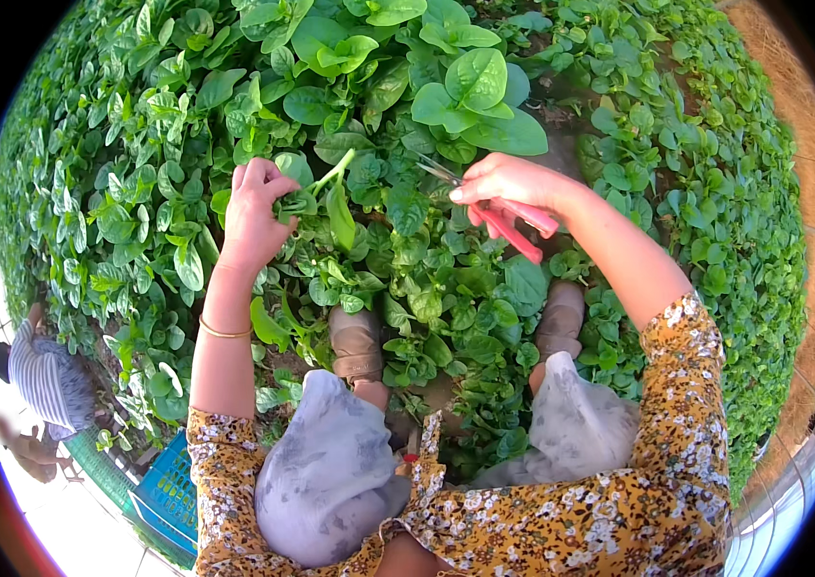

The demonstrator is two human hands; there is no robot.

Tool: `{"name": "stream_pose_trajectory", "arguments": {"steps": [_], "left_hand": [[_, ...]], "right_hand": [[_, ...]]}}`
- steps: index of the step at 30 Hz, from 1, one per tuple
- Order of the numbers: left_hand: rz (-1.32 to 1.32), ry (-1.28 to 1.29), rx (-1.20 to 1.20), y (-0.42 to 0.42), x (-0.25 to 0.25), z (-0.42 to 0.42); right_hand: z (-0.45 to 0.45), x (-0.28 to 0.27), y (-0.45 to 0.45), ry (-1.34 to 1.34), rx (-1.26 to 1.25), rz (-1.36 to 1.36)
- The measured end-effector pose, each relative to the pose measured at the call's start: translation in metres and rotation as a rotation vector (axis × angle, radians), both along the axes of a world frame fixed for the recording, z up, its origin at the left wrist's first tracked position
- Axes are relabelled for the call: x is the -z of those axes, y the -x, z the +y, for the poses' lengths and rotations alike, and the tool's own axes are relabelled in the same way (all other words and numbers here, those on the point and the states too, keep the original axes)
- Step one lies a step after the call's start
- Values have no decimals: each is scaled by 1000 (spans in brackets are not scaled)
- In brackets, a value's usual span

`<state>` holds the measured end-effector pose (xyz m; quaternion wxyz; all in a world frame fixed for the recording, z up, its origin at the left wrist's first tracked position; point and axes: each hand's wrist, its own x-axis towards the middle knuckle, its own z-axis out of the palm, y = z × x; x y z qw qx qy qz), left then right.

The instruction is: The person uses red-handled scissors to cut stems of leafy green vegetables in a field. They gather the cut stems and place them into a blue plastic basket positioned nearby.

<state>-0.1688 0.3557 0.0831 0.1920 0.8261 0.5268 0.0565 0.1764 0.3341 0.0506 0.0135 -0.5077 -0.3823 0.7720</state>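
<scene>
My left hand [256,209] is closed around a cut leafy stem [333,173]; its pale end points up to the right and a long leaf hangs down from it. My right hand [498,195] grips scissors with red handles [523,229], the metal blades [438,169] pointing up and left toward the leaves. A gap of foliage lies between the two hands, and the blades do not touch the held stem. Large round-leaved green plants [476,79] stand just above and beyond both hands. Whether the blades are fully closed is hard to tell.
Low leafy plants [436,288] grow around my shoes [357,346] and knees. A blue plastic crate [169,490] lies at the lower left beside a green net roll or edging [101,465]. Another person in a striped top [47,375] is at the far left. Brown ground [811,288] borders the plants at right.
</scene>
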Motion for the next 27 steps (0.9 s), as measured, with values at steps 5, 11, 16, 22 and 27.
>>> {"name": "stream_pose_trajectory", "arguments": {"steps": [5,11,16,22,27], "left_hand": [[-46,221,351,-41,-27,-26],[36,28,632,-72,52,-37],[-48,-87,644,-75,66,-42],[-110,-166,596,-67,79,-48],[-129,-181,563,-65,83,-53]], "right_hand": [[-23,12,-17,31,-57,-122],[-30,37,16,162,0,35],[-30,56,16,296,88,106],[-34,61,24,326,148,175],[-32,66,22,427,155,221]]}}
